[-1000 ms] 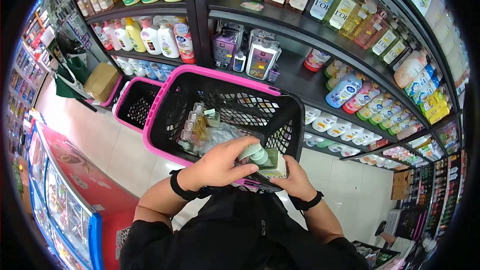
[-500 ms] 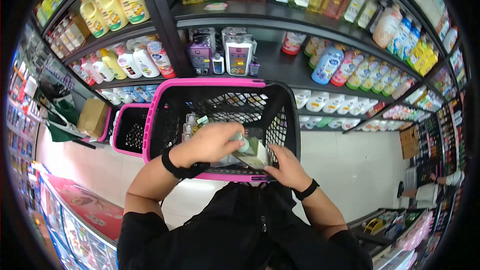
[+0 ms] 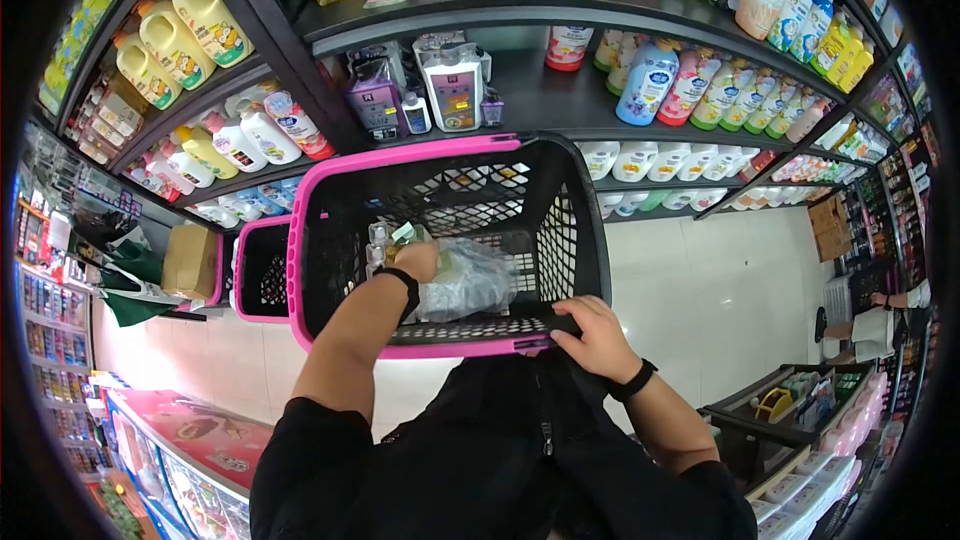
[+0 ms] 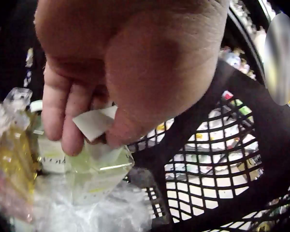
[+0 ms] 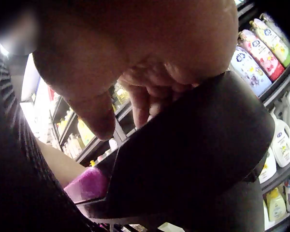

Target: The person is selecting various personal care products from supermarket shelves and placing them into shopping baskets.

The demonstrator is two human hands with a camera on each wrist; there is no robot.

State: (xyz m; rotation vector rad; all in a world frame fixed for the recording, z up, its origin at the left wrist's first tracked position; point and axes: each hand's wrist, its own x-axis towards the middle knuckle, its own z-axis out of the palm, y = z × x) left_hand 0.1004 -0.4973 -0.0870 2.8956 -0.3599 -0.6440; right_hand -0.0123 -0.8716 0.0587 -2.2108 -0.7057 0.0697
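Black top over torso, with dark zip down centre front. Short black sleeves stop about elbow; forearms bare below. Narrow black band round wrist behind left hand, second black band behind right hand — same plain strap look. Hands and fingers bare; wrist views show them close up, creased at knuckles.

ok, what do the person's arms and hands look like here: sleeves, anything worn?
Both hands are bare, with no gloves. The left hand and right hand each have a black band at the wrist: left band, right band. The forearms are uncovered. The short left sleeve and right sleeve belong to a black top with a zip down the front.
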